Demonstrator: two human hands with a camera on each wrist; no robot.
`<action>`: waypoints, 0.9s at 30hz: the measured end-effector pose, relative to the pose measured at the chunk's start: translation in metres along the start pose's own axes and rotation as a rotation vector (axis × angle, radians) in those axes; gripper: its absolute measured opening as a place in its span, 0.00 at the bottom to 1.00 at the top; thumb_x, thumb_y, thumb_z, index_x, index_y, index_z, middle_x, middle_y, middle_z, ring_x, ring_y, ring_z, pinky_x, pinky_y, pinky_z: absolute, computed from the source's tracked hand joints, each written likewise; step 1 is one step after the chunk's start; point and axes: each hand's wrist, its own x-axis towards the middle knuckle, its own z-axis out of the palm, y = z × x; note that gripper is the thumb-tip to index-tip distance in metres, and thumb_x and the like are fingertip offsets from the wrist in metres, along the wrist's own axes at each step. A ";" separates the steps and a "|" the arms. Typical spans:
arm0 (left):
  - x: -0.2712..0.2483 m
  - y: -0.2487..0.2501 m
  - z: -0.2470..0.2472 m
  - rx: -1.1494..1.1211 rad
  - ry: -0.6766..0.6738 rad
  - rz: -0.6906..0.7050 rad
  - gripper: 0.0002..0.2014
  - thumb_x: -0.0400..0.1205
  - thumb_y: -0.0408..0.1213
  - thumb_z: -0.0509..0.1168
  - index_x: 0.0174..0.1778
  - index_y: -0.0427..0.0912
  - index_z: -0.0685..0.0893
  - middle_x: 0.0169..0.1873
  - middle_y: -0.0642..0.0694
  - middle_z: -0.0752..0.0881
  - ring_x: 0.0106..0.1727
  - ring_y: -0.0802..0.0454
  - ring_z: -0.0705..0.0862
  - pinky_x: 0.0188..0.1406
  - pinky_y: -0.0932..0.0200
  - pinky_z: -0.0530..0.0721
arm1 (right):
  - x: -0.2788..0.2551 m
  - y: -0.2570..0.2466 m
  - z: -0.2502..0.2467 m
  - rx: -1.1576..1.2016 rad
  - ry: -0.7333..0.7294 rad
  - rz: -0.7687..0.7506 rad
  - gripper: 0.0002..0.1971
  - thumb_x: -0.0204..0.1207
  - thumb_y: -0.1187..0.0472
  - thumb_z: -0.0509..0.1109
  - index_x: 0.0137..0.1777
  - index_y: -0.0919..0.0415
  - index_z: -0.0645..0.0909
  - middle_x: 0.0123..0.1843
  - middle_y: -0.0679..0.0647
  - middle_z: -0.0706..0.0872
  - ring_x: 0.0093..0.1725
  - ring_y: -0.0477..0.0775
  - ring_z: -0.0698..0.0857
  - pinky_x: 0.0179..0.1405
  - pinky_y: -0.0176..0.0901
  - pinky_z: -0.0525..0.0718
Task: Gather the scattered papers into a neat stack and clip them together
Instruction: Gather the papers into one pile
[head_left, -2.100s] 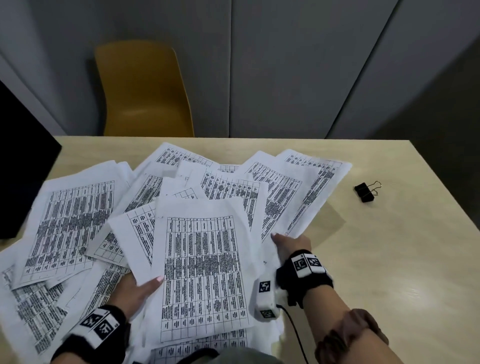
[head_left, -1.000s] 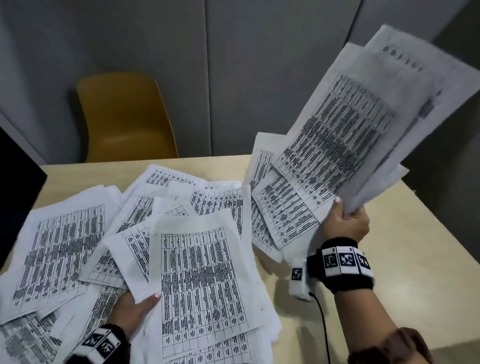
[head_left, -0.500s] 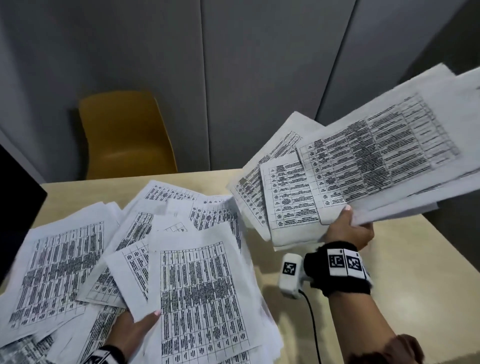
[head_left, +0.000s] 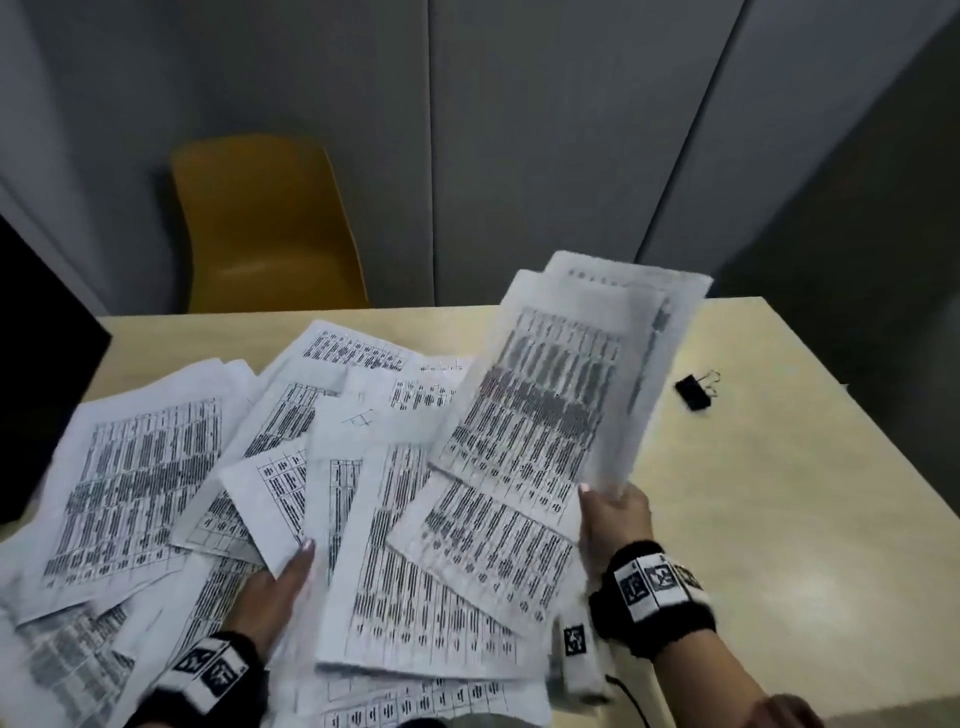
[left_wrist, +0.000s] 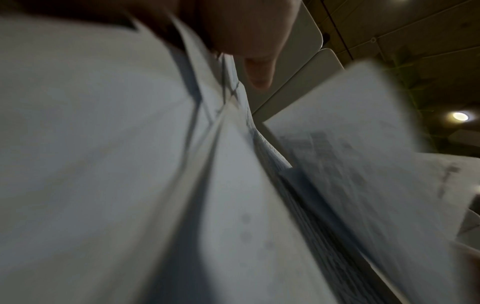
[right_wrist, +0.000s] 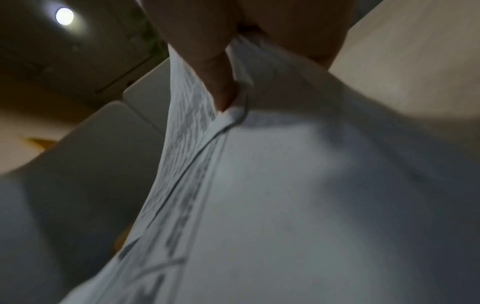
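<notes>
Printed white sheets lie scattered over the left and middle of the table (head_left: 810, 519). My right hand (head_left: 615, 512) pinches a bundle of several sheets (head_left: 550, 410) at its lower right corner, tilted up over the pile. In the right wrist view the thumb (right_wrist: 207, 61) presses on that bundle (right_wrist: 285, 195). My left hand (head_left: 283, 587) holds the near-left edge of a stack of papers (head_left: 405, 571), thumb on top and fingers hidden beneath. The left wrist view shows the thumb (left_wrist: 249, 51) over blurred sheets (left_wrist: 103, 164). A black binder clip (head_left: 695, 391) lies apart on the right.
A yellow chair (head_left: 265, 228) stands behind the table's far edge. A black object (head_left: 36, 374) sits at the left edge. Grey wall panels rise behind. Bare tabletop stretches to the right of the papers, around the clip.
My right hand lifted a bundle of sheets off the right side of the pile, swung it high to the right, and has now brought it back down over the middle stack. The left hand stayed put.
</notes>
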 end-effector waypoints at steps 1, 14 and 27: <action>0.002 -0.002 0.000 -0.016 -0.003 0.001 0.44 0.67 0.70 0.64 0.61 0.30 0.80 0.54 0.26 0.84 0.53 0.31 0.84 0.63 0.35 0.76 | -0.001 0.008 0.003 -0.125 -0.050 -0.015 0.11 0.75 0.61 0.67 0.54 0.65 0.77 0.37 0.61 0.85 0.35 0.61 0.83 0.42 0.61 0.88; -0.017 0.020 0.010 -0.024 -0.179 0.052 0.22 0.76 0.31 0.70 0.67 0.37 0.76 0.60 0.42 0.83 0.58 0.48 0.78 0.64 0.53 0.70 | -0.016 0.017 0.021 -0.249 -0.352 0.044 0.15 0.70 0.71 0.66 0.57 0.66 0.72 0.46 0.62 0.82 0.39 0.58 0.83 0.41 0.54 0.89; -0.035 0.030 0.025 0.075 -0.177 0.020 0.16 0.77 0.35 0.67 0.61 0.40 0.77 0.59 0.40 0.84 0.64 0.39 0.80 0.68 0.42 0.73 | -0.015 0.029 0.011 0.122 -0.575 0.078 0.19 0.65 0.71 0.75 0.57 0.71 0.78 0.40 0.63 0.89 0.41 0.64 0.88 0.45 0.56 0.88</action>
